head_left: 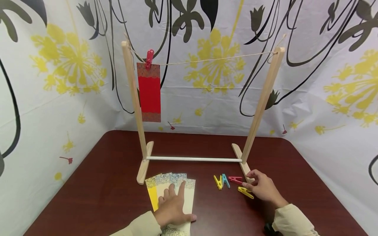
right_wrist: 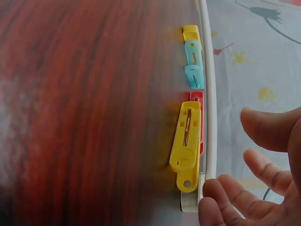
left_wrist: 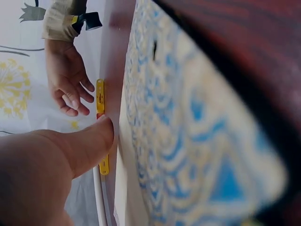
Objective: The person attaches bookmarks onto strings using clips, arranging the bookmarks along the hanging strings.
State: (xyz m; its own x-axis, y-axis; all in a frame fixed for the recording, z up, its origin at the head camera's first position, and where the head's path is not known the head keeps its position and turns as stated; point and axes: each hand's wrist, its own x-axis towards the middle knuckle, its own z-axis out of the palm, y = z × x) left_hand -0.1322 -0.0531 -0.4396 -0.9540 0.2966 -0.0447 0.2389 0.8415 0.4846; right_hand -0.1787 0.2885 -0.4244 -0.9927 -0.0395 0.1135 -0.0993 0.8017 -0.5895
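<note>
My left hand rests over a fan of patterned paper cards, its fingers spread and its thumb past their right edge. One card has a yellow middle; the others are cream. In the left wrist view, a blue-patterned card end looms close. My right hand hovers beside the clothespins, fingers loosely bent and holding nothing. Nearest it lie a yellow clothespin and a red clothespin. Left of these are a blue clothespin and another yellow clothespin.
A wooden frame with a white crossbar stands behind the cards. String runs between its posts. A red card hangs near the left post from a red clothespin. Patterned cloth surrounds the dark table.
</note>
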